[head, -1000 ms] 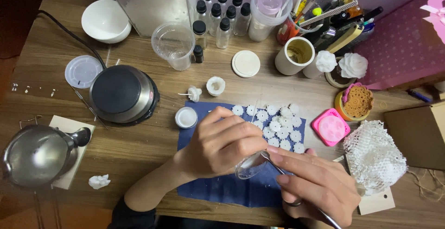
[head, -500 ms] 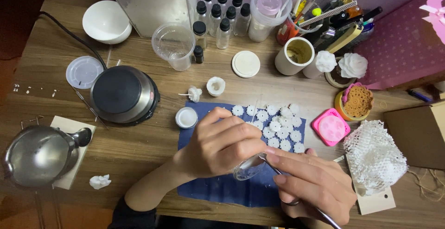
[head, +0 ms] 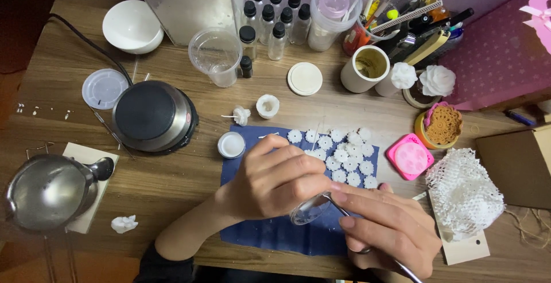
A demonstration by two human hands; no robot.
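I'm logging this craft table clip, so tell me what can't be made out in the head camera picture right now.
- Small clear glass container: the left hand wraps most of it, so its contents and full shape are hidden.
- Thin metal tool: its tip is lost at the container, and its handle runs under the right hand and off the bottom edge.
- White flower pieces on the blue mat: the left hand covers some, so no count.

2 bare forearms, dark sleeve (head: 166, 266) pushed up at left elbow
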